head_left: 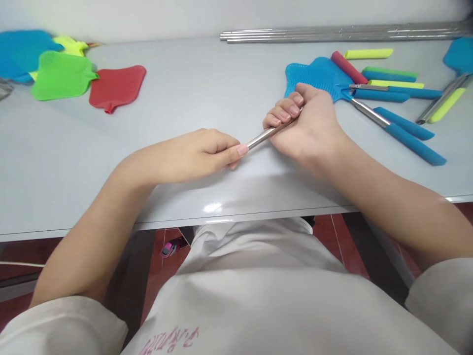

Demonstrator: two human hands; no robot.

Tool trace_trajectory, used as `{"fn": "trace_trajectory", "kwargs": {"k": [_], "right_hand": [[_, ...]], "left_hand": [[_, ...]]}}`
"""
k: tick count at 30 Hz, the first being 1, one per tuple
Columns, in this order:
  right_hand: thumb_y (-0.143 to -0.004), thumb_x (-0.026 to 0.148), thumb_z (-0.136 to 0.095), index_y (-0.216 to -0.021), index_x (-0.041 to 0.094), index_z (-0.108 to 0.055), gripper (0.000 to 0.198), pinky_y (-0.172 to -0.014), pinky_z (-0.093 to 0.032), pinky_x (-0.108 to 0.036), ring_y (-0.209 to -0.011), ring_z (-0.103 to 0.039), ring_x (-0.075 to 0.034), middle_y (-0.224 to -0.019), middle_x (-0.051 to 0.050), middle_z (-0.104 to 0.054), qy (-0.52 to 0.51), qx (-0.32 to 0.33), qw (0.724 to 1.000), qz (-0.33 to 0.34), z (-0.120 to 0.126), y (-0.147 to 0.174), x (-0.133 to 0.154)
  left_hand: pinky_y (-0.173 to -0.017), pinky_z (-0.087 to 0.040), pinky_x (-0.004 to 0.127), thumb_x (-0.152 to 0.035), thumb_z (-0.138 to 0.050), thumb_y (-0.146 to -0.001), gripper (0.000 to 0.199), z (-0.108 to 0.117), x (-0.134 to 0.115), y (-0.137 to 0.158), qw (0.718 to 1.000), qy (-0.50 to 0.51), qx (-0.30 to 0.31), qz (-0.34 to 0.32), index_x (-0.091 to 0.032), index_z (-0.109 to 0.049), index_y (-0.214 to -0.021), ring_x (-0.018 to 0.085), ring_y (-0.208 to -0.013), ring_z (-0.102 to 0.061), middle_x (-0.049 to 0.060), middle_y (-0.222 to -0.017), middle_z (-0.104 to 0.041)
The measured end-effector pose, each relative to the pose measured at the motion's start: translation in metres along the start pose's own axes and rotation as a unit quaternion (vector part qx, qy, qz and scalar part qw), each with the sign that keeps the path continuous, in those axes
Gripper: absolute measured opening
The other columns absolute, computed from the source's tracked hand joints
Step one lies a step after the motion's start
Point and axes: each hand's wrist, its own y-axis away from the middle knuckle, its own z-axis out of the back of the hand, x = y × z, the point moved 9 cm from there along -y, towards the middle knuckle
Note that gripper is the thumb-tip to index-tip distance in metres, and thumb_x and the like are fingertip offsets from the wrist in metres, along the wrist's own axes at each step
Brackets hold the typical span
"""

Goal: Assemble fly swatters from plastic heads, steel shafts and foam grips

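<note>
While the left hand [201,155] pinches the nearer part of a metal rod [259,139], its long axis slants away and rightward over the bench [192,96] into the right hand [314,123], curled around it; just beyond, nearer the right hand, lies a blue swatter [314,73].

Plain white wall [155,19] along the top of the frame, behind a glossy pale-grey bench [185,98] across the middle. Bright glare [212,207] near its front edge, at centre. Red tiled floor [327,234] below, between dark supports [138,266].
</note>
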Motion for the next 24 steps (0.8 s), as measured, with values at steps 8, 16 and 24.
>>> {"fn": "trace_trajectory", "kwargs": {"k": [8,16,24], "right_hand": [[-0.075,0.021,-0.032,-0.055,0.019,-0.015,0.026,-0.037,-0.016,-0.022,-0.033,-0.015,-0.006,-0.04,0.007,-0.013,-0.041,0.023,0.998,0.038,-0.006,0.0,0.016],[-0.077,0.024,-0.036,-0.055,0.019,-0.013,0.031,-0.036,-0.014,-0.02,-0.033,-0.013,-0.005,-0.041,0.008,-0.011,-0.078,0.049,0.993,0.08,-0.007,0.006,0.013],[-0.081,0.032,-0.036,-0.056,0.019,-0.01,0.038,-0.034,-0.014,-0.023,-0.032,-0.012,-0.006,-0.041,0.007,-0.01,-0.026,0.039,0.993,0.109,-0.002,0.002,0.012]], "left_hand": [[-0.051,-0.03,0.024,-0.038,-0.029,-0.085,0.036,0.011,-0.007,-0.003,0.994,-0.02,-0.103,-0.033,-0.017,-0.044,-0.06,0.009,-0.049,-0.037,-0.002,-0.054,-0.042],[-0.054,-0.03,0.024,-0.032,-0.027,-0.085,0.032,0.006,-0.008,-0.006,0.99,-0.035,-0.133,-0.035,-0.018,-0.042,-0.06,0.01,-0.052,-0.039,-0.002,-0.055,-0.045],[-0.052,-0.03,0.024,-0.03,-0.029,-0.084,0.03,0.002,-0.005,-0.008,0.992,-0.018,-0.125,-0.022,-0.018,-0.041,-0.058,0.01,-0.05,-0.038,-0.002,-0.055,-0.044]]}}
